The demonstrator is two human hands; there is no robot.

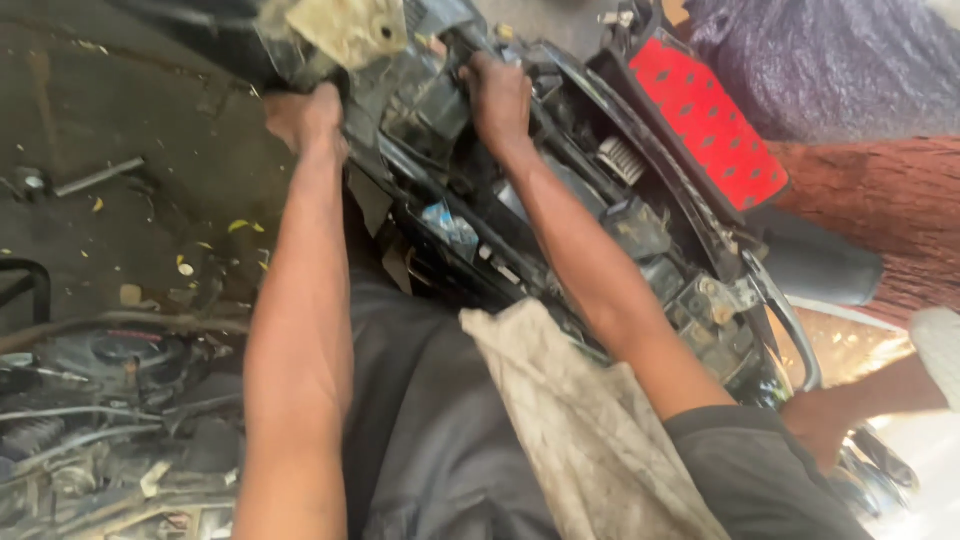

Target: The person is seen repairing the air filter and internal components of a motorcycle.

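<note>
Gripping 1 motorbike frame point(560, 210) w/ 2 hands: left point(305, 118), right point(497, 98)

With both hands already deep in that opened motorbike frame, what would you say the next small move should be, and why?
Probably steady the frame with the left hand while the right hand eases its part loose. Both hands are closed on parts at the far end, the fingers hidden, and wires and a battery-like block crowd the bay, so a hard pull could snag them.
</note>
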